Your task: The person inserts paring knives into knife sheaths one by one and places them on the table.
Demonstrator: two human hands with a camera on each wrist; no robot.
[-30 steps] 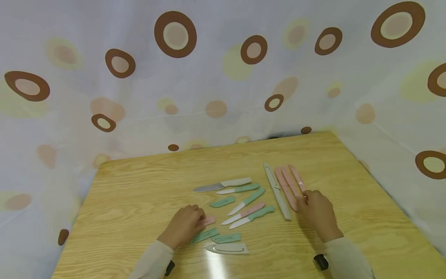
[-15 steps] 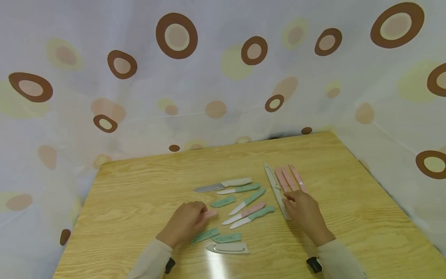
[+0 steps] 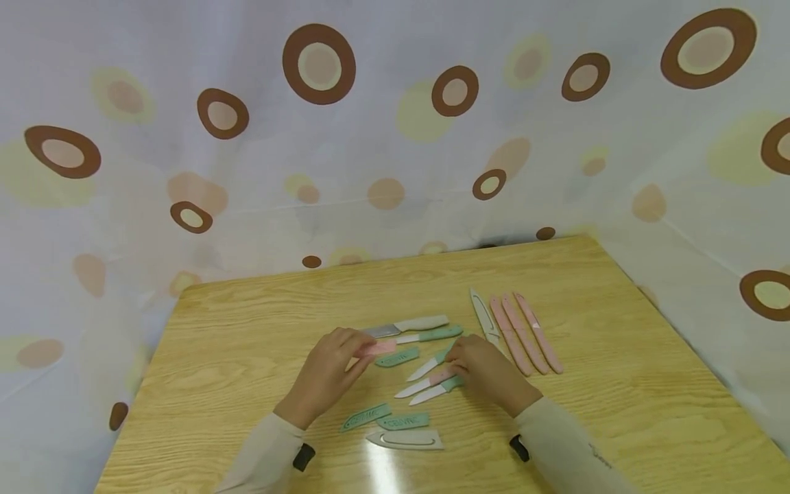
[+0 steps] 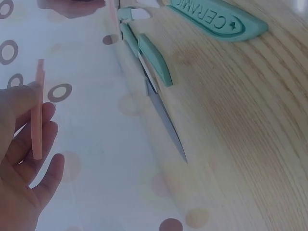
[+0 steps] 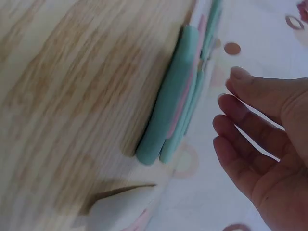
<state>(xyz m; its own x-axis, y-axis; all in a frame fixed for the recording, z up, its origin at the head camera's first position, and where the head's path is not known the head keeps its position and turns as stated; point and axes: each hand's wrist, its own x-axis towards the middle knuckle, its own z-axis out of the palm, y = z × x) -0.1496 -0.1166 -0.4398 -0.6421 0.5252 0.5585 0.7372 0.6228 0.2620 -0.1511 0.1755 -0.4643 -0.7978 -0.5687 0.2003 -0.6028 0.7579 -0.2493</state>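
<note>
Pinching flat pink plastic sheath (image 3: 379, 348), left hand (image 3: 324, 374) has lifted. Right hand (image 3: 490, 374), empty and loosely spread, has shifted over white-bladed pink-handled knife (image 3: 435, 379), still unsheathed.

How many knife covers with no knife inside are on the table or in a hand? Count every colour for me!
Green covers: 3
White cover: 1
Pink cover, held in the left hand: 1
Total: 5

Five bare knives (image 3: 422, 323), four sheathed knives (image 3: 524, 333), five separate sheaths (image 3: 398, 357): three green, one pink, one white.
</note>
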